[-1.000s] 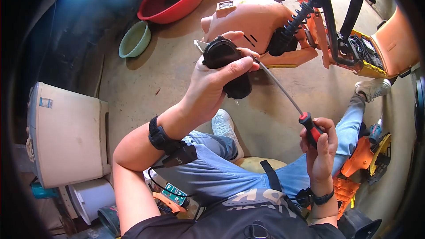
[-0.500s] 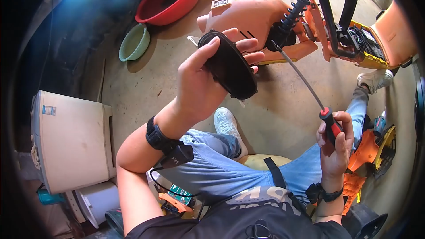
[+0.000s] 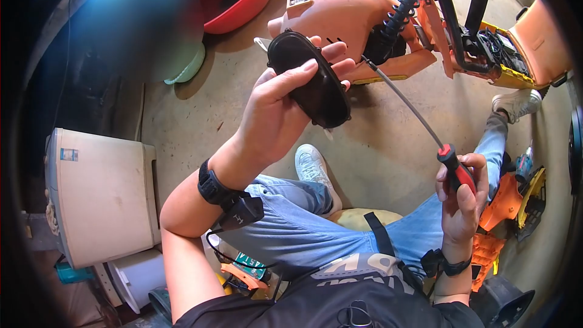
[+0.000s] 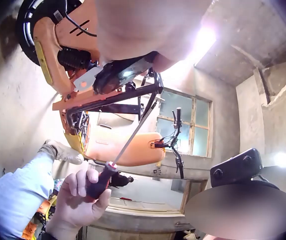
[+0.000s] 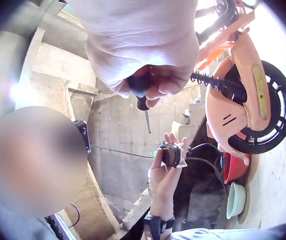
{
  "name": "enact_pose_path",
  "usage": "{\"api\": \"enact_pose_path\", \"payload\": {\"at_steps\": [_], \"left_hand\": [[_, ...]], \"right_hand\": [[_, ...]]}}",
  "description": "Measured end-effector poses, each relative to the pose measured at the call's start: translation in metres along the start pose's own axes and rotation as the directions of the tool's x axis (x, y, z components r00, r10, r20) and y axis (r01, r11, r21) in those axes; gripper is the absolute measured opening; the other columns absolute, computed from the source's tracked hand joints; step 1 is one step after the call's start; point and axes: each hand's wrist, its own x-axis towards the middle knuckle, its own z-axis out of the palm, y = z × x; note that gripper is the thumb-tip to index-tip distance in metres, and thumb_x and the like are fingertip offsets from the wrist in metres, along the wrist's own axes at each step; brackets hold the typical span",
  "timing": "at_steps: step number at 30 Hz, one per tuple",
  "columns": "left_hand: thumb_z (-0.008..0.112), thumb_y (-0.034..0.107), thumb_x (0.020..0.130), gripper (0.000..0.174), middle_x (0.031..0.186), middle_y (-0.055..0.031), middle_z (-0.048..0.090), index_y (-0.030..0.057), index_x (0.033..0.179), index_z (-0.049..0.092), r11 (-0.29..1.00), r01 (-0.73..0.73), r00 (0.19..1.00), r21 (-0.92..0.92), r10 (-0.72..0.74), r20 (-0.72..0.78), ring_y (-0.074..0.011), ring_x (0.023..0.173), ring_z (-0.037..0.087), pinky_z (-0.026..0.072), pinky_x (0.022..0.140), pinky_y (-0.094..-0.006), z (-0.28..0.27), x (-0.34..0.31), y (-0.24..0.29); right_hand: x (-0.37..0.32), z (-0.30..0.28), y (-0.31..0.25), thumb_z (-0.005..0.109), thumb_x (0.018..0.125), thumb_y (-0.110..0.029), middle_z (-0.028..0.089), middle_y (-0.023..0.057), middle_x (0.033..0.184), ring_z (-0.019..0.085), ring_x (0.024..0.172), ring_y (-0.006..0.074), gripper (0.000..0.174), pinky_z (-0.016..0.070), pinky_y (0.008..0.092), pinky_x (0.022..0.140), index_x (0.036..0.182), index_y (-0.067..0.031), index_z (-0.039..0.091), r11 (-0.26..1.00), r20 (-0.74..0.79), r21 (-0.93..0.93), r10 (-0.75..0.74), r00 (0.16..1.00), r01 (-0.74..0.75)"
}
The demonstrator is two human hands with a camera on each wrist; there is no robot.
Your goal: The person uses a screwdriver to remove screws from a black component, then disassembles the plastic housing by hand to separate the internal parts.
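In the head view my left hand (image 3: 267,115) holds up a black oblong housing (image 3: 313,82), thumb across its broad face and fingers behind it. A pale bracket (image 3: 262,42) sticks out at its far end; the left wrist view shows a shiny side of the housing (image 4: 120,75). My right hand (image 3: 460,206) grips a long screwdriver (image 3: 413,109) by its red and black handle. Its shaft slants up to the left, the tip just right of the left fingertips and apart from the housing.
An orange scooter (image 3: 340,15) with black shock absorbers (image 3: 398,21) stands ahead. Red basin (image 3: 240,0) and pale green bowl (image 3: 188,67) lie at far left, a white cabinet (image 3: 103,197) at left. Orange panels (image 3: 501,200) and a drill (image 3: 523,164) lie at right.
The screwdriver tip has left the housing's edge, and my right hand has moved right with it. My left hand has turned the housing, so its broad black face now shows.
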Motion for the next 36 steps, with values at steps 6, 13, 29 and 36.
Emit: {"api": "enact_pose_path", "payload": {"at_steps": [6, 13, 29, 36], "left_hand": [[0.05, 0.021, 0.108, 0.042, 0.149, -0.0161, 0.048, 0.014, 0.148, 0.04, 1.0, -0.017, 1.0, -0.002, 0.017, -0.025, -0.0343, 0.139, 0.048, 0.0433, 0.113, -0.0519, 0.001, 0.002, -0.001], [0.047, 0.028, 0.109, 0.045, 0.147, -0.0158, 0.05, 0.0203, 0.152, 0.034, 1.0, -0.02, 1.0, -0.016, 0.02, -0.012, -0.0353, 0.138, 0.048, 0.0455, 0.112, -0.053, 0.002, 0.002, -0.003], [0.04, 0.025, 0.104, 0.053, 0.153, -0.0247, 0.042, 0.0063, 0.153, 0.034, 0.979, 0.136, 0.986, -0.153, -0.119, 0.113, -0.0458, 0.144, 0.039, 0.0345, 0.116, -0.062, 0.006, -0.005, 0.007], [0.027, 0.06, 0.107, 0.073, 0.151, -0.0212, 0.046, 0.0046, 0.154, 0.034, 0.994, 0.049, 0.997, 0.099, -0.054, 0.048, -0.0348, 0.132, 0.055, 0.0539, 0.1, -0.0503, 0.017, -0.005, 0.0]], "right_hand": [[-0.003, -0.003, 0.001, 0.073, 0.09, -0.042, 0.066, 0.0129, 0.093, 0.055, 0.069, 0.0106, 0.056, 0.0422, 0.0216, 0.059, 0.123, -0.003, 0.051, 1.0, -0.047, -0.006, 0.0, 0.999, 0.0], [-0.003, -0.01, 0.003, 0.073, 0.092, -0.044, 0.064, 0.0147, 0.097, 0.057, 0.071, 0.0112, 0.057, 0.0419, 0.0201, 0.058, 0.124, -0.0023, 0.051, 0.999, -0.095, 0.006, -0.033, 0.995, 0.034], [-0.004, -0.016, 0.003, 0.073, 0.092, -0.043, 0.063, 0.0144, 0.098, 0.056, 0.071, 0.0132, 0.057, 0.0411, 0.0215, 0.058, 0.124, -0.0024, 0.05, 0.998, -0.066, 0.056, -0.02, 0.998, 0.024], [-0.004, -0.016, 0.0, 0.073, 0.091, -0.045, 0.063, 0.0138, 0.095, 0.052, 0.064, 0.0118, 0.058, 0.0383, 0.022, 0.057, 0.124, -0.0036, 0.049, 0.996, -0.094, 0.074, -0.034, 0.995, 0.041]]}}
